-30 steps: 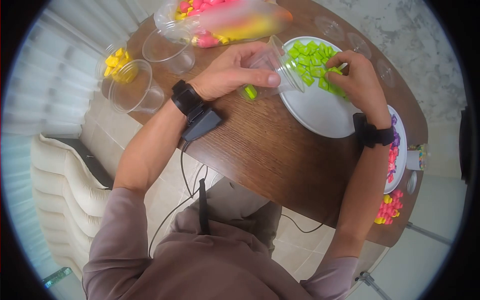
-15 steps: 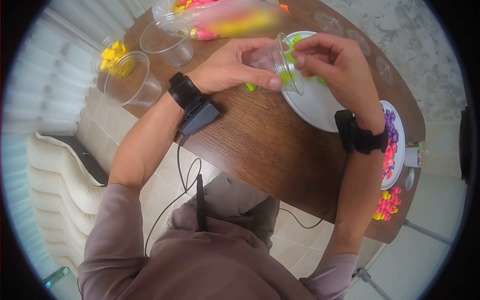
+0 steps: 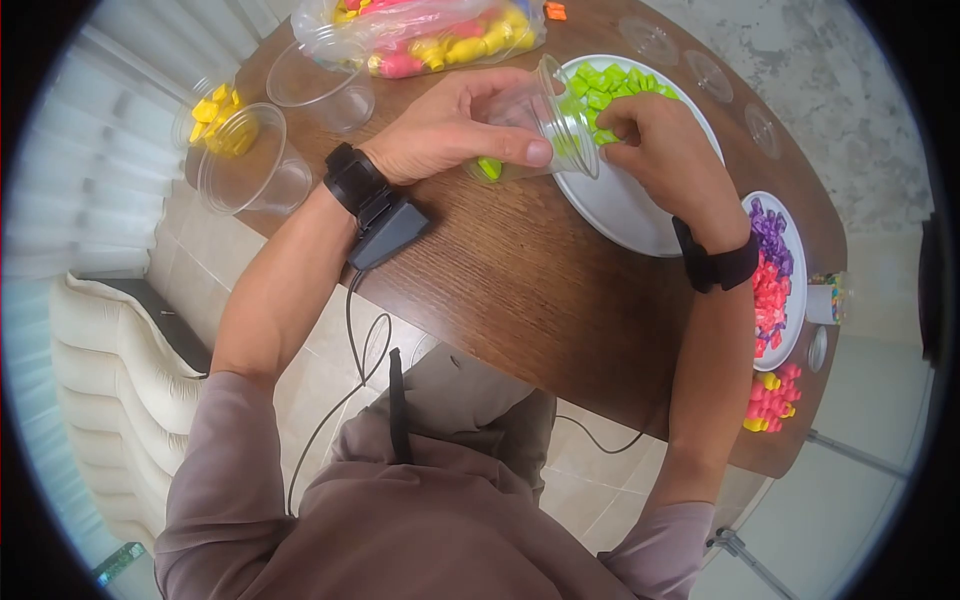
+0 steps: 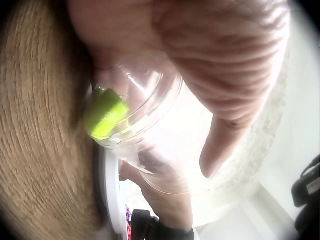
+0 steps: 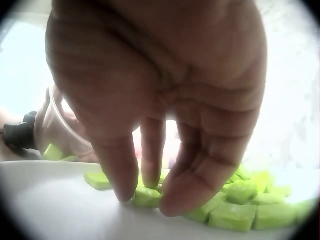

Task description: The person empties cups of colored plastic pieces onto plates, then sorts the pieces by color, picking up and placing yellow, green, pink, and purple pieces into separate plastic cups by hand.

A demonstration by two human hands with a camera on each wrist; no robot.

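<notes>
The left hand (image 3: 445, 130) grips a clear plastic cup (image 3: 565, 120) lying tilted on its side, its mouth facing the round white plate (image 3: 635, 220). A green wrapped piece (image 4: 106, 114) shows low inside the cup in the left wrist view. Many green pieces (image 3: 615, 85) lie on the plate. Over them, the right hand (image 3: 672, 160) reaches down beside the cup's rim. The right wrist view shows the thumb and fingertips of the right hand (image 5: 160, 100) on either side of one green piece (image 5: 147, 197), pinching it at the plate's surface.
Clear cups (image 3: 245, 165) stand at the left, one with yellow pieces (image 3: 213, 110). A bag of colourful pieces (image 3: 440, 45) lies at the back. At the right are a plate of purple and pink pieces (image 3: 772, 275), clear lids (image 3: 708, 76) and a pink-yellow pile (image 3: 772, 397).
The right hand has moved from the plate to the cup's mouth, then back down to the green pieces. The left hand keeps its hold on the tilted cup.
</notes>
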